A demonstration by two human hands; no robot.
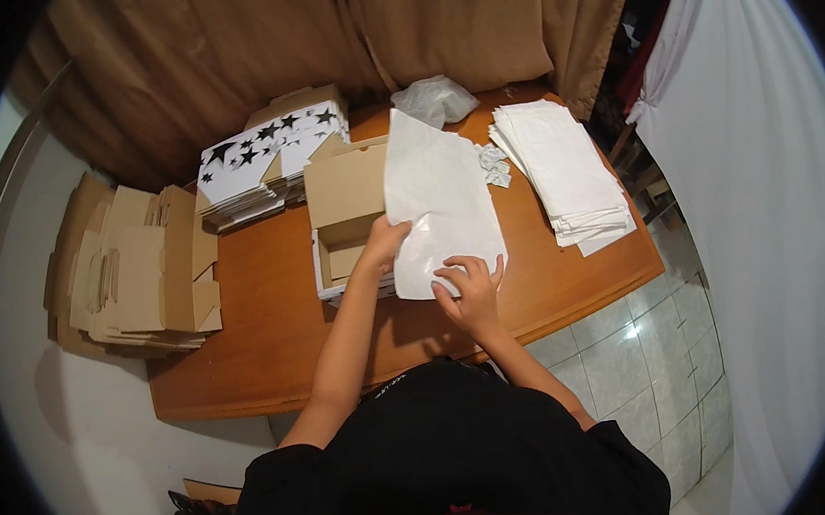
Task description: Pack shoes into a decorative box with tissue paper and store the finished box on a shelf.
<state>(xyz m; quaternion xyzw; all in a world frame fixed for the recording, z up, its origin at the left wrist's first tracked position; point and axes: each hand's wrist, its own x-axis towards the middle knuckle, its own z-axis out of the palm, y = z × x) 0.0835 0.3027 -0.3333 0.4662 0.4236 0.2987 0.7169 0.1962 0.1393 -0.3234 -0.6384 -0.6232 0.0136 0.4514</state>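
Observation:
A white sheet of paper [441,190] is raised at a tilt over the table, beside an open cardboard box [347,188]. My left hand [388,242] is closed on the sheet's left edge. Over the lower part of the sheet is my right hand [471,292], its fingers bent and spread apart; whether they touch the paper I cannot tell. The box stands with its brown lid up, and the sheet hides its right side.
Flattened brown cardboard boxes [134,265] are piled at the left. Behind lie stacked white boxes with black stars [246,159]. A clear plastic bag [436,98] sits at the back, small crumpled papers [494,165] near it, and a stack of white paper [558,159] on the right of the wooden table [258,361].

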